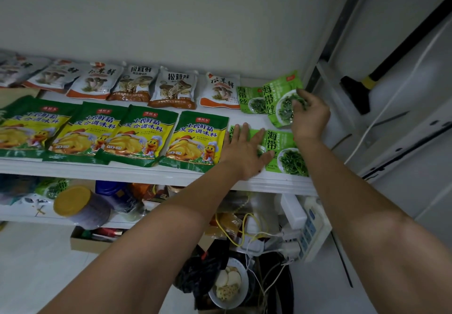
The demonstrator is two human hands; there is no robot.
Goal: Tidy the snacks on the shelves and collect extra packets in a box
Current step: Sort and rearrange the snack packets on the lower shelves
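Our forearms (151, 235) reach to the upper shelf (122, 170). Our left hand (244, 151) lies flat, fingers spread, on a green kelp packet (255, 134) at the near right. Our right hand (311, 115) curls its fingers round a tilted kelp packet (278, 93) farther back. A cardboard box (82, 243) sits below.
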